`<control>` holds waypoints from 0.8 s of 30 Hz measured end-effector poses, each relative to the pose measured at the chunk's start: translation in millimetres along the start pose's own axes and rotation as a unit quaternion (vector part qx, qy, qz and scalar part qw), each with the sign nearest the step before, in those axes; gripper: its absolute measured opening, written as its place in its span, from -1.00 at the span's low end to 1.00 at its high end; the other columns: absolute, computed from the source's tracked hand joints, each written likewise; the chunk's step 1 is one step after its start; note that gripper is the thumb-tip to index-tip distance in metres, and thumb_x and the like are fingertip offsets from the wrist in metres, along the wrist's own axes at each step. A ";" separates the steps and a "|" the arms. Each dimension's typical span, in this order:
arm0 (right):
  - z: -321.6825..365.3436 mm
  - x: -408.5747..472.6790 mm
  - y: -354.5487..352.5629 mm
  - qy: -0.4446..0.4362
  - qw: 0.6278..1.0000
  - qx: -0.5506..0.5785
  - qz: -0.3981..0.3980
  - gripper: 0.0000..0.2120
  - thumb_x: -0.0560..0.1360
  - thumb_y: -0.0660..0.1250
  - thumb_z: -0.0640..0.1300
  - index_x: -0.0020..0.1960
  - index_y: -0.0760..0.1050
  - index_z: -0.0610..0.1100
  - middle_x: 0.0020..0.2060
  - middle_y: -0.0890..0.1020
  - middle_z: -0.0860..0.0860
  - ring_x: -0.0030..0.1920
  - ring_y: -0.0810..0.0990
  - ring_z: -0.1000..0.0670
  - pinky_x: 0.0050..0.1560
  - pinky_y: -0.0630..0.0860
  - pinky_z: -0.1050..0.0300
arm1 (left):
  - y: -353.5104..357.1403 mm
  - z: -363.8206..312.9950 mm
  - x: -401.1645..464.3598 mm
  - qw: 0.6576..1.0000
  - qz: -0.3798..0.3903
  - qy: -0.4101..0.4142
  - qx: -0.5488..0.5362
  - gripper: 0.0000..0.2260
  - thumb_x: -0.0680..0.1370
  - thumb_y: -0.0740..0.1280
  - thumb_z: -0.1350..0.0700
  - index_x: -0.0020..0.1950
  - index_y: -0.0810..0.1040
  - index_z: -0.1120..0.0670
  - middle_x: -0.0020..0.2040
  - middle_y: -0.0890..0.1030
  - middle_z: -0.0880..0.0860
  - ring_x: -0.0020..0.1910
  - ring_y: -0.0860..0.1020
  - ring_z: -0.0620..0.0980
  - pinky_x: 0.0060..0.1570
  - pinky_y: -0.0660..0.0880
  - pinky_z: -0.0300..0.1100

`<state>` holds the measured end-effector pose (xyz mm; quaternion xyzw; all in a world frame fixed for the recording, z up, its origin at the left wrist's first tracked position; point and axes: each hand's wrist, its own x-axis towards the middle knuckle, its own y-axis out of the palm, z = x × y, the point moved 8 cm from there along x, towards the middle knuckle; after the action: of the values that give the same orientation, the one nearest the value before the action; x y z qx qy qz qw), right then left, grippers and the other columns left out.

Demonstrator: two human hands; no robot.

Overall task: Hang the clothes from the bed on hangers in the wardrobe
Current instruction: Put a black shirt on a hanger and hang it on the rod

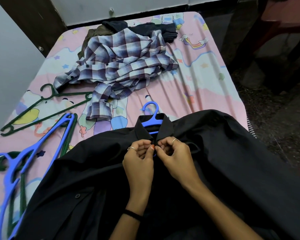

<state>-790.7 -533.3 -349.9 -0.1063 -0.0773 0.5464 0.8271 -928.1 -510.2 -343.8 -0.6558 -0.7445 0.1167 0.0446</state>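
Observation:
A black shirt (215, 153) lies spread across the near end of the bed (206, 87). A blue hanger (151, 116) sits inside it, its hook poking out above the collar. My left hand (139, 158) and my right hand (175, 153) meet just below the collar, each pinching one edge of the shirt's front opening at the top button. A plaid shirt (118, 66) lies crumpled in the middle of the bed. Dark clothes (156, 29) are piled at the far end.
Loose hangers lie on the left of the bed: a large blue hanger (33, 149) over green ones (21, 187), and a green hanger (42, 108) farther up. A grey wall runs along the left. Dark floor and wooden furniture (284, 32) are on the right.

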 end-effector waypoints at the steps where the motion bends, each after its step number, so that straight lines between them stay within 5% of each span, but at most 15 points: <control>1: -1.1 0.0 0.7 0.002 1.000 0.008 0.002 -0.89 0.42 0.41 -0.32 -0.19 0.56 -0.15 -0.30 0.59 -0.01 -0.35 0.49 0.16 -0.28 0.41 0.42 | -1.1 0.2 1.1 1.000 0.000 -0.003 -0.003 -0.82 0.46 0.41 0.34 -0.16 0.58 0.05 -0.24 0.65 -0.03 -0.26 0.63 -0.21 -0.21 0.51 -0.40; 16: -12.5 -1.7 0.7 0.039 0.992 0.116 -0.009 -0.94 0.42 0.46 -0.31 -0.13 0.65 -0.19 -0.29 0.64 0.05 -0.27 0.63 0.13 -0.16 0.54 0.30 | 3.4 13.3 2.7 0.974 0.050 -0.160 -0.150 -0.89 0.47 0.39 0.38 -0.07 0.63 0.21 -0.17 0.68 0.16 -0.19 0.65 -0.04 -0.07 0.60 -0.27; 24: -17.2 -3.4 1.8 0.030 0.995 0.094 -0.008 -0.95 0.43 0.46 -0.29 -0.11 0.66 -0.24 -0.23 0.64 0.00 -0.24 0.63 0.11 -0.14 0.54 0.29 | 11.8 30.9 1.6 0.936 0.105 -0.262 -0.208 -0.91 0.50 0.34 0.37 -0.05 0.60 0.24 -0.27 0.69 0.06 -0.30 0.64 -0.13 -0.26 0.55 -0.39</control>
<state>-789.4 -537.3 -367.0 -0.0442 -0.0016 0.5410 0.8398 -923.7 -510.8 -376.6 -0.6713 -0.6641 0.1308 -0.3020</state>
